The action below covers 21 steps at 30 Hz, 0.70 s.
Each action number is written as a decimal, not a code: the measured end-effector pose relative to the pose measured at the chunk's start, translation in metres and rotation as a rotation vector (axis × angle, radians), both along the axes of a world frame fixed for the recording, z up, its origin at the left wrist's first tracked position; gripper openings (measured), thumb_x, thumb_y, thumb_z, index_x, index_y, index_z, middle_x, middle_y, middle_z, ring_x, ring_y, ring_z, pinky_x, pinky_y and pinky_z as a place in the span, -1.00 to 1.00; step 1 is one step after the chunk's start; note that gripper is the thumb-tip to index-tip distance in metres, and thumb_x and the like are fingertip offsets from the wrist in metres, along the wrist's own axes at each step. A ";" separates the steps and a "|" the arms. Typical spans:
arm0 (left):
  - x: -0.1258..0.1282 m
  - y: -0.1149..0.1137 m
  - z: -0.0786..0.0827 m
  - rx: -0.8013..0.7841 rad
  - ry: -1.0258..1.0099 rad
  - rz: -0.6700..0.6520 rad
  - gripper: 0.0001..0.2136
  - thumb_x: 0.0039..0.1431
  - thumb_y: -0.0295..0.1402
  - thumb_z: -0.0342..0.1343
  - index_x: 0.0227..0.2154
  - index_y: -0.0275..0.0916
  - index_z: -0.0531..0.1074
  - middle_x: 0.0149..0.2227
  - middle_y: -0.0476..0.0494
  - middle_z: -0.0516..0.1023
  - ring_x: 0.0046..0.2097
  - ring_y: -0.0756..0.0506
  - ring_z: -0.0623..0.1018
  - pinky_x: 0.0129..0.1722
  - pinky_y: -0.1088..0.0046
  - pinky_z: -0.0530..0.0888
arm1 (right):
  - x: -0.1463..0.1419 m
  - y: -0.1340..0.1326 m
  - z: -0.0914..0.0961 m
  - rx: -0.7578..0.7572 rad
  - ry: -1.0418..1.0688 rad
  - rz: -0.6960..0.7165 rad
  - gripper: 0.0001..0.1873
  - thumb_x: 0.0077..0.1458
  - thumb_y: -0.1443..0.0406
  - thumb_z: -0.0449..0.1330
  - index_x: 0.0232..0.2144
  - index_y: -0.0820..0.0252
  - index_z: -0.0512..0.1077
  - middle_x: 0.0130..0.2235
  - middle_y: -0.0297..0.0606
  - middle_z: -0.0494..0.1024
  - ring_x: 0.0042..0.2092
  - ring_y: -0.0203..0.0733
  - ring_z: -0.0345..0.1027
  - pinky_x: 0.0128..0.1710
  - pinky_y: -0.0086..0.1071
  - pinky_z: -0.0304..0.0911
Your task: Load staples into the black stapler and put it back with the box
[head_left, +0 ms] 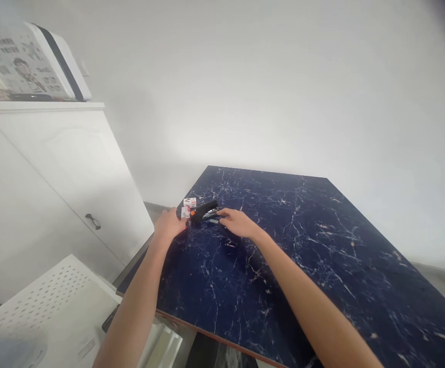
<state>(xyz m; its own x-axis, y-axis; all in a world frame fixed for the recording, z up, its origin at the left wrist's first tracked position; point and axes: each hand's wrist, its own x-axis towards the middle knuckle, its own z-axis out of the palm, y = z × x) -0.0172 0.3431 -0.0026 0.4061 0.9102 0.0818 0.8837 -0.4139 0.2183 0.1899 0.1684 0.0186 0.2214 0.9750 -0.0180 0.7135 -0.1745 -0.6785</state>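
A black stapler (204, 210) with an orange part at its left end lies at the far left of the dark blue marbled table (283, 240). Shiny metal shows along its right part. My right hand (238, 223) reaches in from the right, fingertips pinched at the metal end of the stapler. A small grey strip (213, 221) lies just below, near those fingers. My left hand (169, 223) is at the table's left edge, its thumb over a small red-and-white box (185, 212); its other fingers are partly hidden. Just behind stands or lies another white-and-red packet (190, 202).
To the left is a white cabinet (61, 168) with a dark handle (92, 221); a printed white case (30, 61) sits on top. A white perforated panel (49, 291) is at lower left. A plain white wall (264, 92) rises behind the table.
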 end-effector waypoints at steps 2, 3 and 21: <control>0.000 -0.006 0.005 0.083 -0.006 -0.004 -0.45 0.20 0.03 0.02 0.14 -0.20 0.36 0.03 -0.41 0.44 0.02 -0.41 0.50 -0.07 0.12 0.43 | 0.012 -0.034 -0.007 0.027 -0.031 0.048 -0.56 0.29 0.17 0.05 0.16 0.12 0.40 0.20 -0.20 0.44 0.14 -0.05 0.37 0.09 -0.26 0.28; 0.003 -0.009 0.007 0.138 -0.014 -0.039 -0.45 0.20 0.01 0.03 0.16 -0.20 0.34 0.04 -0.39 0.43 0.05 -0.41 0.47 -0.03 0.10 0.41 | 0.020 -0.053 -0.010 0.030 -0.053 0.054 -0.57 0.28 0.18 0.06 0.14 0.11 0.42 0.19 -0.22 0.45 0.16 -0.05 0.36 0.12 -0.25 0.27; 0.063 -0.016 0.006 0.233 -0.107 -0.366 -0.34 0.26 0.07 -0.02 0.33 -0.15 0.18 0.35 -0.31 0.15 0.35 -0.42 0.13 0.27 -0.05 0.13 | 0.085 -0.173 -0.039 -0.015 -0.410 -0.203 -0.54 0.31 0.14 -0.04 0.11 0.08 0.46 0.13 -0.13 0.48 0.14 0.06 0.35 0.15 -0.08 0.26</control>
<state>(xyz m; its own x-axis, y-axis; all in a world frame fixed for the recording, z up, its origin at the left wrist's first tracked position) 0.0462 0.3273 0.0036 0.6760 0.6604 0.3268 0.6474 -0.7442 0.1645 0.2748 -0.0046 -0.0208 0.3999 0.9113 0.0975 0.8729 -0.3463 -0.3438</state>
